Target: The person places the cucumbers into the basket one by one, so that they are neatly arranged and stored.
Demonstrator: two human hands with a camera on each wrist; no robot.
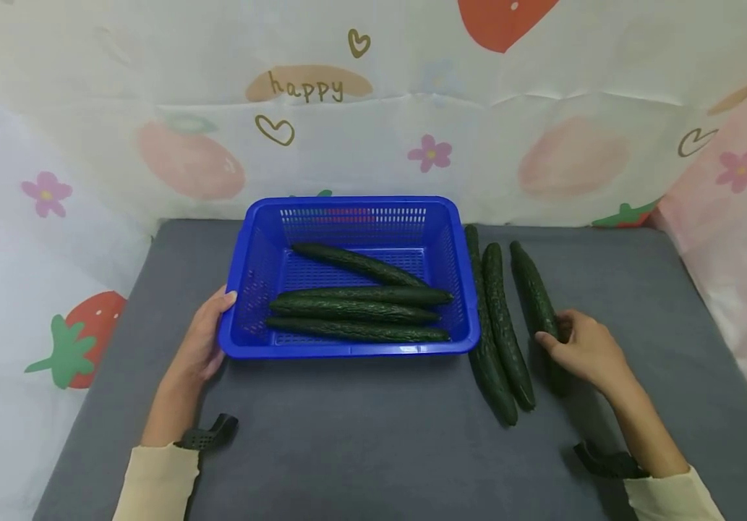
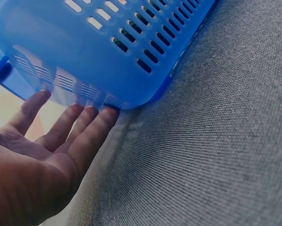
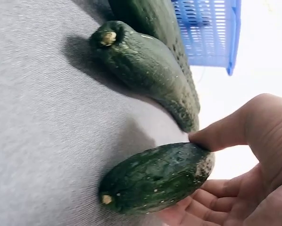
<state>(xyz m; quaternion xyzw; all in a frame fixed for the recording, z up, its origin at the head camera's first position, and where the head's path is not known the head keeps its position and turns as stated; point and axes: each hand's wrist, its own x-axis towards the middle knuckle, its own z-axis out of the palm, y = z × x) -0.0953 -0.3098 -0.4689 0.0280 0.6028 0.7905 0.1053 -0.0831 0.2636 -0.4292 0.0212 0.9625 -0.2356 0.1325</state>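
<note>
My left hand (image 1: 204,333) holds the left side of a blue plastic basket (image 1: 347,350), its thumb at the rim and its fingers against the outer wall (image 2: 61,52). Several long dark green cucumbers (image 1: 355,310) lie in the basket, most of them crosswise near its front side. On the right, my right hand (image 1: 584,351) pinches a cucumber (image 3: 155,179) between thumb and fingers; its near end is close to the cloth. Two more cucumbers, one (image 1: 506,325) beside the other (image 1: 492,362), lie lengthwise between that hand and the basket.
Grey cloth (image 1: 360,441) covers the table. A printed curtain (image 1: 373,159) with strawberries, flowers and hearts hangs behind it and along both sides. Each wrist wears a black strap mount, the left one (image 1: 210,433) and the right one (image 1: 607,462), just ahead of light sleeves.
</note>
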